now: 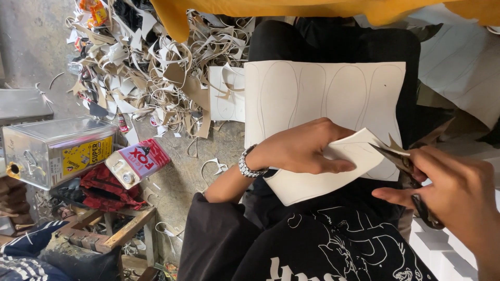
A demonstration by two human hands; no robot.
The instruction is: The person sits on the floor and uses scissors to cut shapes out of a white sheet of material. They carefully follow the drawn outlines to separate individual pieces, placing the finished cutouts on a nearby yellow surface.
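My left hand [302, 148], with a metal watch on the wrist, grips a white sheet piece [333, 174] and bends it up. My right hand [453, 190] holds dark scissors [398, 158] whose blades bite into the right edge of that piece. Under both lies a larger white sheet [323, 93] on my lap, marked with thin pencil outlines of long rounded shapes.
A heap of white and tan offcuts [151, 67] covers the concrete floor at the left. A silver tin can [52, 151], a smaller red and white can [136, 162], a red cloth [104, 187] and a wooden stool [114, 234] stand near it. Yellow fabric [312, 8] hangs along the top.
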